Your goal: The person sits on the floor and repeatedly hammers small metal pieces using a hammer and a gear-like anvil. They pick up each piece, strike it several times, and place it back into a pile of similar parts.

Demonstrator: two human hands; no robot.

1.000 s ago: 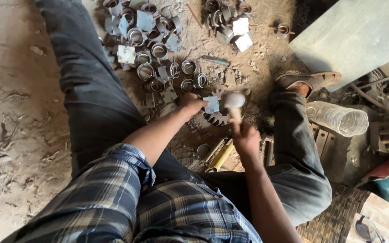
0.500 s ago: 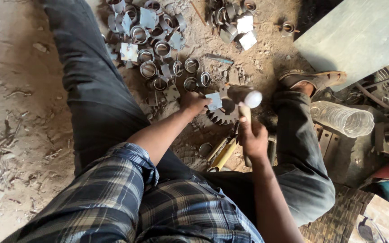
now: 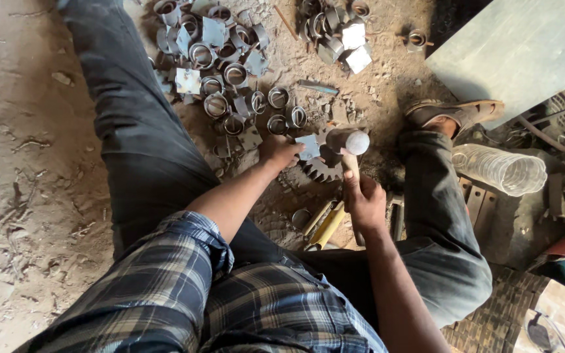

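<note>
One view only, head camera, looking down at a person seated on a dirt floor (image 3: 21, 163) with legs spread. Right hand (image 3: 364, 204) is clamped around the wooden handle of a hammer (image 3: 350, 145); the metal head sits just above and beside a small square metal plate (image 3: 308, 146). Left hand (image 3: 280, 150) has its fingers closed on that plate, steadying it over a toothed gear (image 3: 322, 171) that serves as a rest. Whether the plate carries a ring cannot be told.

Step in hand, as judged: hammering the plate piece on the gear. A next blow would call for the left fingertips kept clear of the hammer face and the plate held flat.

Beyond the hands lies a pile of metal rings and plates (image 3: 220, 72). A clear plastic bottle (image 3: 499, 168) lies by the right leg.
</note>
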